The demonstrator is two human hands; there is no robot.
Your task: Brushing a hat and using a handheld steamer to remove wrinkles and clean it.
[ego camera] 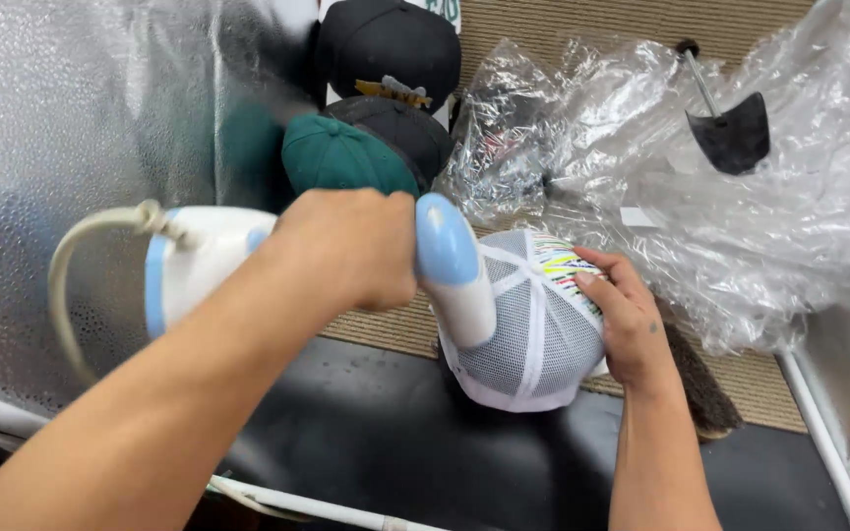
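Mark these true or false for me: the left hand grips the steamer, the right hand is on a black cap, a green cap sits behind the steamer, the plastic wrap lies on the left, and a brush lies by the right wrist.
1. The left hand grips the white and blue steamer. True.
2. The right hand rests on a black cap. False: it holds a white mesh cap with a multicoloured front.
3. A green cap lies behind the steamer. True.
4. The crumpled clear plastic lies on the left. False: it is on the right.
5. A dark brush lies by the right wrist. True.
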